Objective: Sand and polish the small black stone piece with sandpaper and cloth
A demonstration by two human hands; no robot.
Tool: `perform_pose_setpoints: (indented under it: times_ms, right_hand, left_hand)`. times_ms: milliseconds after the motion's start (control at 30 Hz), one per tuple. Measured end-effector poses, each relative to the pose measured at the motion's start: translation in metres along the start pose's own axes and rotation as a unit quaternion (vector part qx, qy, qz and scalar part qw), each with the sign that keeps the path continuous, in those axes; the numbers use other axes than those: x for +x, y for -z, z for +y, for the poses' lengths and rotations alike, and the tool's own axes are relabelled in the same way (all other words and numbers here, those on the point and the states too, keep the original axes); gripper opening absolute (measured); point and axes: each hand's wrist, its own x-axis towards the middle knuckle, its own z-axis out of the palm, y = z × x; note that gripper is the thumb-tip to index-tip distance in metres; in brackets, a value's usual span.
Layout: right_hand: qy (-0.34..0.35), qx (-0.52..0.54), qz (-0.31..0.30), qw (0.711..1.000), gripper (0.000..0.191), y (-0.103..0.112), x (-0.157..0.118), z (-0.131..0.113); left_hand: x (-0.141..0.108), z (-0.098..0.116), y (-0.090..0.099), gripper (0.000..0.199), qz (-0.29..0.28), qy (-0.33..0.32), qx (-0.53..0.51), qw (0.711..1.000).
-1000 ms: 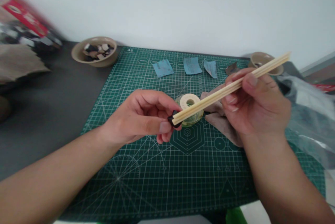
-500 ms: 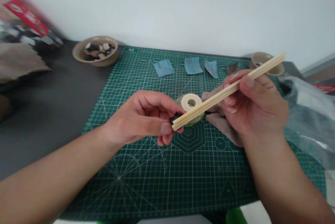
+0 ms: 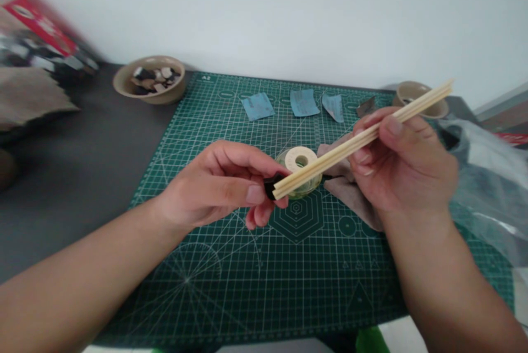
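A bundle of pale sticks [image 3: 334, 158] is slanting through the grip of the right hand [image 3: 408, 166], its upper ends projecting past the thumb and its lower ends overlapping a small dark piece [image 3: 270, 187] at the left hand [image 3: 223, 188]. The right thumb and fingers are pinching the sticks together. The left thumb and fingers are clamping the dark piece above a green cutting mat [image 3: 289, 287].

The cutting mat [image 3: 305, 276] reads — far corner — "A2" [image 3: 205, 78].
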Motion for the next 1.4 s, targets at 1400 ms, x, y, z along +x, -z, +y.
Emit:
perform_pose_setpoints:
  times_ms: [1400]
  right_hand:
    - [0.004, -0.024, 0.023, 0.999, 0.008, 0.0037, 0.0012, -0.0043]
  left_hand:
    - [0.0030, 0.0005, 0.0002, 0.018, -0.014, -0.019, 0.040, 0.999]
